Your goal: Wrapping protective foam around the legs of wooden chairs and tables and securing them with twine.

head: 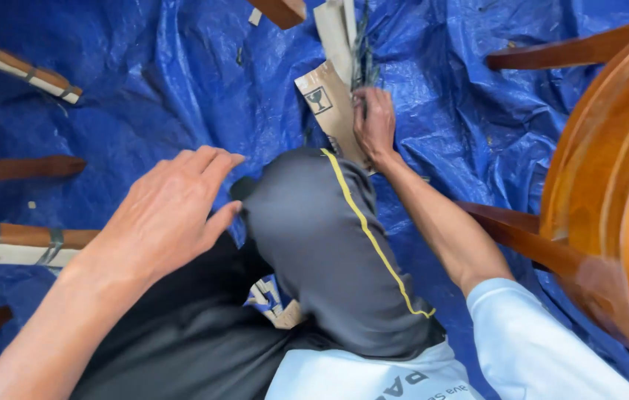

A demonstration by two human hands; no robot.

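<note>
right hand (373,122) fingers clamped on cardboard strip (331,104) | left hand (162,215) fingers apart, empty

Left hand (162,218) open, fingers spread, hovering palm down, right arm outstretched, right hand (373,122) curled in a closed grip

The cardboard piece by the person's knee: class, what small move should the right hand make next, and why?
Probably close the right hand on the cardboard piece and draw it back toward the knee. Its fingers already rest on the cardboard's edge, which lies flat on the blue tarp, while the left hand hovers open and empty above the leg.
</note>
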